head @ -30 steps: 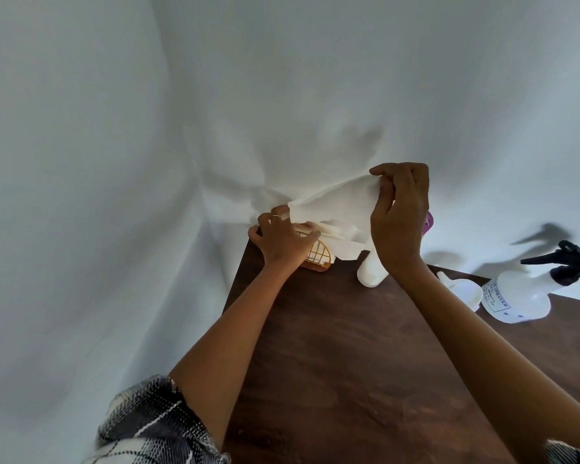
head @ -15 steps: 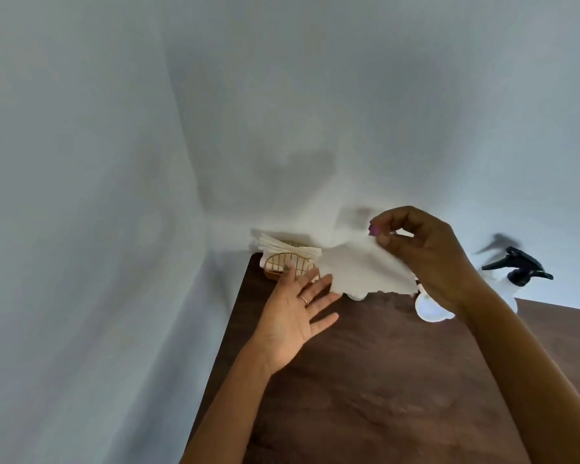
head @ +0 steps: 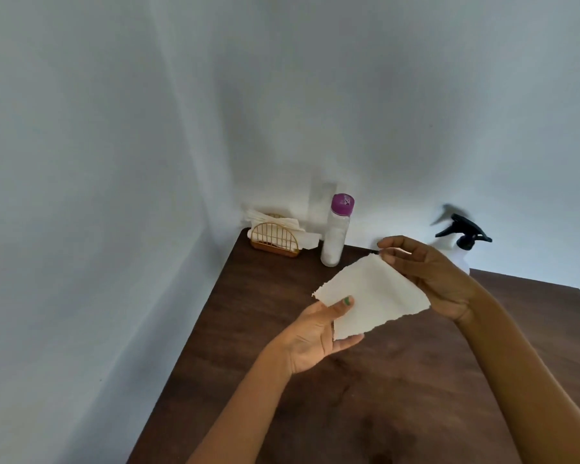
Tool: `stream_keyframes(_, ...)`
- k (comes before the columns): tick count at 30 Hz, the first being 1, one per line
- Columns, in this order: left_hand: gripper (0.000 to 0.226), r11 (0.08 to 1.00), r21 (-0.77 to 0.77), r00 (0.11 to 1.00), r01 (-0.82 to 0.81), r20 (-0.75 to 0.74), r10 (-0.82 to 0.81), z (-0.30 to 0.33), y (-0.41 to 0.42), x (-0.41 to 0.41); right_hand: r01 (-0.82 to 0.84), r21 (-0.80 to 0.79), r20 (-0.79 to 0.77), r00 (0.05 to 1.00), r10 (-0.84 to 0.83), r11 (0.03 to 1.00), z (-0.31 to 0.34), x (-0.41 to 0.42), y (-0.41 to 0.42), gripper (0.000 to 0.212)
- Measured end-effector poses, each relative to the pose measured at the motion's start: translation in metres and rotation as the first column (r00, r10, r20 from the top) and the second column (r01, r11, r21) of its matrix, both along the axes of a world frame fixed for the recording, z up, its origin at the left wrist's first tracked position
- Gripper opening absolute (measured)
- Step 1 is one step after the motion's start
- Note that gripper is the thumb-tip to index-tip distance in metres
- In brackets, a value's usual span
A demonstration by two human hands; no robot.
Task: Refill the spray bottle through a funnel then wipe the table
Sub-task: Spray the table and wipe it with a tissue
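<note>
While your left hand [head: 318,333] pinches the near corner of the paper napkin [head: 374,301] and your right hand [head: 429,274] grips its far corner, spreading it above the surface [head: 365,413] for wiping, the spray bottle [head: 462,244] stands capped beyond, right of the purple-capped bottle [head: 336,231] and napkin holder [head: 275,237].

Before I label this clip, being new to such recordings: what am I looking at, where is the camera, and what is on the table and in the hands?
No machine here: a person's two bare hands, filmed by a camera worn on the head, looking forward and down. Both hands hold one white paper napkin above a dark wooden table: the left hand grips its near edge, the right hand pinches its far corner. At the back stand a napkin holder, a bottle with a purple cap, and a spray bottle, partly hidden behind the right hand.
</note>
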State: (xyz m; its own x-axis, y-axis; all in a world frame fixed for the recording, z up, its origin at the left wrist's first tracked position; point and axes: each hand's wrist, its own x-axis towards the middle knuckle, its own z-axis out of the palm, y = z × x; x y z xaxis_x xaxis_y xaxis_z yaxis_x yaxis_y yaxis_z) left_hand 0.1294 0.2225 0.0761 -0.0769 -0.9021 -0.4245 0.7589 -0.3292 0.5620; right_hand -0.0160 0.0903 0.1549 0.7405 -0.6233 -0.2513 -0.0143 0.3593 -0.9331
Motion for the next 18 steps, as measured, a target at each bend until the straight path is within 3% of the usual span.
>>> stream_keyframes(2, 0.053, 0.990, 0.064, 0.992, -0.125, -0.022, 0.126, -0.001, 0.001, -0.019, 0.044, 0.059, -0.007, 0.999, -0.043, 0.997, -0.010, -0.013, -0.003, 0.055)
stream_keyframes(5, 0.034, 0.951, 0.117, 0.958, -0.286, 0.035, 0.284, -0.003, 0.001, -0.049, 0.152, 0.199, 0.005, 0.988, -0.156, 0.968, -0.022, -0.039, -0.002, 0.026)
stream_keyframes(6, 0.031, 0.938, 0.127, 0.946, -0.324, 0.054, 0.320, -0.004, 0.001, -0.057, 0.171, 0.281, 0.016, 0.983, -0.183, 0.945, -0.027, -0.048, -0.001, 0.028)
stream_keyframes(9, 0.027, 0.909, 0.139, 0.916, -0.393, 0.137, 0.376, -0.007, 0.004, -0.074, 0.119, 0.477, 0.062, 0.984, -0.168, 0.871, -0.046, -0.070, 0.007, 0.048)
stream_keyframes(12, 0.023, 0.889, 0.147, 0.878, -0.433, 0.292, 0.379, -0.011, 0.011, -0.091, 0.015, 0.491, 0.066, 0.996, -0.055, 0.871, -0.056, -0.083, 0.019, 0.040)
stream_keyframes(15, 0.021, 0.860, 0.175, 0.828, -0.478, 0.416, 0.376, -0.017, 0.020, -0.105, 0.090, 0.257, -0.137, 0.989, -0.056, 0.962, -0.069, -0.080, 0.025, 0.022)
stream_keyframes(17, 0.017, 0.845, 0.185, 0.801, -0.502, 0.467, 0.374, -0.020, 0.023, -0.112, 0.212, -0.138, -0.320, 0.915, -0.246, 0.968, -0.080, -0.073, 0.033, 0.010)
stream_keyframes(18, 0.017, 0.836, 0.186, 0.786, -0.517, 0.491, 0.376, -0.021, 0.023, -0.116, 0.214, -0.364, -0.345, 0.873, -0.345, 0.906, -0.085, -0.070, 0.039, 0.014)
